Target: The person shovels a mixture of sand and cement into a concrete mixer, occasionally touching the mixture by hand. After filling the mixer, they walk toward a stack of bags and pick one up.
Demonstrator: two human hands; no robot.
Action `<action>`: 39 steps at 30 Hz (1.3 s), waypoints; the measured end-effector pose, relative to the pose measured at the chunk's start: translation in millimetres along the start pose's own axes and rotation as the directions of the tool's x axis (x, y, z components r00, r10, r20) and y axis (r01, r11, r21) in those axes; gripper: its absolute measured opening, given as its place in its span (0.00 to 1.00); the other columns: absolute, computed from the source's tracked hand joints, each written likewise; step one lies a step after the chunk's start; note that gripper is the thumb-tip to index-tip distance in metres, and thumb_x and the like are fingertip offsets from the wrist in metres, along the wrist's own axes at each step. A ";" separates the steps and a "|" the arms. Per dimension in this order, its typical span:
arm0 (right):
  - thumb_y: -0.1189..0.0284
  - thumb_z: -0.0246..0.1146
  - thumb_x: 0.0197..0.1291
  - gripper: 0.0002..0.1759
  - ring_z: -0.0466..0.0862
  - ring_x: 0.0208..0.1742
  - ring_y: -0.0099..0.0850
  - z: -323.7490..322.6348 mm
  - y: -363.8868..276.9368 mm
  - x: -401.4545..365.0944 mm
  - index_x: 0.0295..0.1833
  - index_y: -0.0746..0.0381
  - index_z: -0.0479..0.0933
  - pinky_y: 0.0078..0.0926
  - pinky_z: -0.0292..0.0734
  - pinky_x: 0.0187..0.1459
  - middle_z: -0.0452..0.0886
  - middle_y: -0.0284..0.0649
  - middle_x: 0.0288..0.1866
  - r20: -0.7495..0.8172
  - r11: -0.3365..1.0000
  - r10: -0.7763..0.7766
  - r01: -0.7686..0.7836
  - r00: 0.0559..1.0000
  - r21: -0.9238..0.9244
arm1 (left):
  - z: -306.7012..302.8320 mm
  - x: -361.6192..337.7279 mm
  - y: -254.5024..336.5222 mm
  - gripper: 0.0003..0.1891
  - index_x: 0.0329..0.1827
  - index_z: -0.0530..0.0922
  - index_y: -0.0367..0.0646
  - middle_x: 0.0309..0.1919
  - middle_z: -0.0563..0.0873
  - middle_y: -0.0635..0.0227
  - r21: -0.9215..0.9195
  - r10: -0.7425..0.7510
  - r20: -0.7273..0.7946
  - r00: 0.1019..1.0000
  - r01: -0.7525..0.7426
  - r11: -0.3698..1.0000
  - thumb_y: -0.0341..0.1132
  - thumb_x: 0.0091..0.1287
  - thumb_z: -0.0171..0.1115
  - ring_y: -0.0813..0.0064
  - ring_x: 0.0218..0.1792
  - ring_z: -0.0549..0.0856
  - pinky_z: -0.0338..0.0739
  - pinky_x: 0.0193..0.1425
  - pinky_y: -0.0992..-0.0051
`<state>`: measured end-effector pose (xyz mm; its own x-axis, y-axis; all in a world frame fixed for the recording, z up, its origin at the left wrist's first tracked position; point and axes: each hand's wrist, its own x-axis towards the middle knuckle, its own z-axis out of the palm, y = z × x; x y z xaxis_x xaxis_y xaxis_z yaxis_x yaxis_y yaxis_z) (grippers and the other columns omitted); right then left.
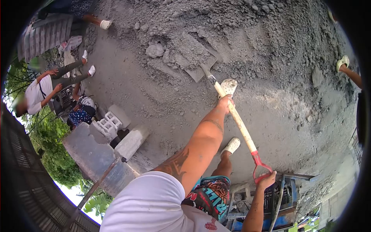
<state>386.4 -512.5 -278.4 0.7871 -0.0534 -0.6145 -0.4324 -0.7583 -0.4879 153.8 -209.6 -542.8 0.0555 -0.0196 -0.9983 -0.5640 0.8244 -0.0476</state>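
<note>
A shovel (242,127) with a pale wooden shaft and red D-shaped handle slants across the middle of the head view. Around the lower shaft, close to the blade, my left hand (225,103) is closed. My right hand (266,179) grips the red handle at the other end. The metal blade (210,63) lies at the edge of a grey gravel and sand heap (251,38), partly covered by loose material. Beside the shaft are my feet in cream clogs (228,87).
A wheelbarrow-like metal tray (91,156) and concrete hollow blocks (108,124) are at left. One person (38,91) stands behind, another (83,110) is low beside the blocks. Other people's feet (105,24) show at the edges. A blue-framed machine (284,220) is lower right.
</note>
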 end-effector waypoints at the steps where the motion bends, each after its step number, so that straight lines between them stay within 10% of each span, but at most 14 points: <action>1: 0.57 0.47 0.75 0.25 0.70 0.16 0.27 -2.8 -4.2 0.7 0.30 0.64 0.71 0.27 0.69 0.18 0.69 0.35 0.17 0.014 1.000 0.023 -0.023 1.000 0.009 | -8.1 7.6 -4.6 0.07 0.33 0.71 0.48 0.19 0.72 0.73 -0.014 -0.007 0.004 1.000 0.008 1.000 0.35 0.68 0.60 0.74 0.19 0.73 0.73 0.27 0.64; 19: 0.50 0.48 0.72 0.27 0.68 0.15 0.31 -178.8 112.6 -93.8 0.29 0.62 0.70 0.31 0.67 0.17 0.69 0.38 0.17 0.362 0.836 0.063 -0.248 0.930 0.490 | -113.2 -259.2 -80.4 0.04 0.32 0.77 0.42 0.18 0.73 0.71 0.079 0.519 0.011 0.855 -0.518 0.852 0.30 0.65 0.61 0.74 0.17 0.74 0.75 0.21 0.64; 31: 0.49 0.47 0.73 0.27 0.69 0.15 0.28 -493.4 216.7 -144.6 0.29 0.58 0.69 0.27 0.67 0.15 0.68 0.33 0.18 0.161 0.923 -0.097 0.028 0.982 0.384 | -215.7 -315.7 -385.0 0.07 0.41 0.75 0.40 0.27 0.78 0.64 0.132 0.193 0.027 0.981 -0.195 0.972 0.30 0.64 0.64 0.68 0.22 0.80 0.80 0.26 0.60; 35: 0.47 0.48 0.72 0.27 0.69 0.14 0.28 -514.2 233.5 -178.7 0.27 0.57 0.69 0.27 0.66 0.15 0.68 0.32 0.17 0.111 0.952 -0.138 0.101 0.984 0.288 | -274.6 -330.2 -408.6 0.10 0.44 0.76 0.38 0.29 0.80 0.62 0.124 0.151 -0.010 0.988 -0.149 0.981 0.32 0.64 0.63 0.67 0.24 0.82 0.81 0.27 0.61; 37: 0.46 0.49 0.71 0.27 0.69 0.13 0.28 -502.9 246.5 -199.0 0.26 0.55 0.69 0.28 0.66 0.15 0.69 0.32 0.15 0.128 0.960 -0.132 0.094 0.983 0.263 | -319.0 -416.1 -381.2 0.13 0.47 0.76 0.36 0.31 0.82 0.59 0.100 0.363 -0.046 0.931 -0.357 0.929 0.33 0.63 0.64 0.66 0.25 0.83 0.82 0.28 0.62; 39: 0.46 0.49 0.71 0.27 0.68 0.13 0.29 -473.1 257.6 -210.3 0.26 0.56 0.69 0.28 0.65 0.15 0.69 0.33 0.16 0.192 0.972 -0.153 0.113 0.969 0.207 | -352.5 -354.5 -355.7 0.14 0.47 0.76 0.35 0.31 0.82 0.59 0.052 0.285 -0.090 0.954 -0.281 0.958 0.34 0.63 0.64 0.66 0.25 0.83 0.82 0.28 0.63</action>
<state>317.6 -1004.0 18.5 0.7446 0.1894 -0.6401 -0.4226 -0.6086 -0.6716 44.3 -695.4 -184.2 -0.1817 0.1649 -0.9694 -0.5130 0.8251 0.2365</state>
